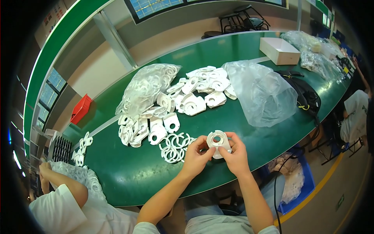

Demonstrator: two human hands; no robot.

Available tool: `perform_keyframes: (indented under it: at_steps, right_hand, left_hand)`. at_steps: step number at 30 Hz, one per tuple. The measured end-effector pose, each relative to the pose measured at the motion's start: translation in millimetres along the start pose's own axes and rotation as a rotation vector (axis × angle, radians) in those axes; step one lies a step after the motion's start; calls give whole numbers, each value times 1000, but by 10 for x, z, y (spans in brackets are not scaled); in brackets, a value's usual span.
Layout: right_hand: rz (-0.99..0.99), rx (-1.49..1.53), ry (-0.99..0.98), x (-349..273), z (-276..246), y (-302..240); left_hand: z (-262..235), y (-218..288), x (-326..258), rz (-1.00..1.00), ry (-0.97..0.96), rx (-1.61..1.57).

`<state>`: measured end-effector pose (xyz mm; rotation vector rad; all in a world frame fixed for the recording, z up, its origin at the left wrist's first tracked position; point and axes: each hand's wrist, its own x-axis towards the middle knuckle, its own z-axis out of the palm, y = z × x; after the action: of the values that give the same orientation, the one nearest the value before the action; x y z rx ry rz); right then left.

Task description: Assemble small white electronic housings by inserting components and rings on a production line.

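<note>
Between my two hands, above the table's near edge, is a white plastic part point(218, 138) with a round ring-shaped head and a flat tab below. My left hand point(198, 155) grips its left side, thumb on the tab. My right hand point(236, 153) closes on the right side, its thumb also pressed on the front. Left of my left hand lies a loose pile of white plastic rings point(171, 149), some of them split. Beyond the rings spreads a heap of similar white plastic parts point(191, 104), each with a round hole.
A clear bag of white rings point(150, 84) and a crumpled clear bag point(263, 93) flank the heap on the green table point(128, 171). A black bag point(306, 91), white box point(278, 52) and red bin point(81, 109) stand farther out. A co-worker's arm point(66, 183) is at left; a blue crate point(307, 183) sits below.
</note>
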<state>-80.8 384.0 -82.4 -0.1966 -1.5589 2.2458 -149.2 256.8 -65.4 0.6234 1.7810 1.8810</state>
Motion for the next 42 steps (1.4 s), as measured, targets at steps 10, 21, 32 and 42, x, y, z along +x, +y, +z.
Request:
perform_keyframes:
  at_steps: [10,21,32,42]
  right_hand:
    - [34,47,6,4,-7,-29]
    - [-23,-170,37,-15,32,-52]
    - [-72,-287,123,-41,105,-78]
    - [-24,-229,0,-33,7,-54]
  left_hand:
    - [17,46,4,8,-23,21]
    - [-96,223,-11,222,13,366]
    - [-59,234,-30,239,39,426]
    - [-86,240,-57,89,-1,266]
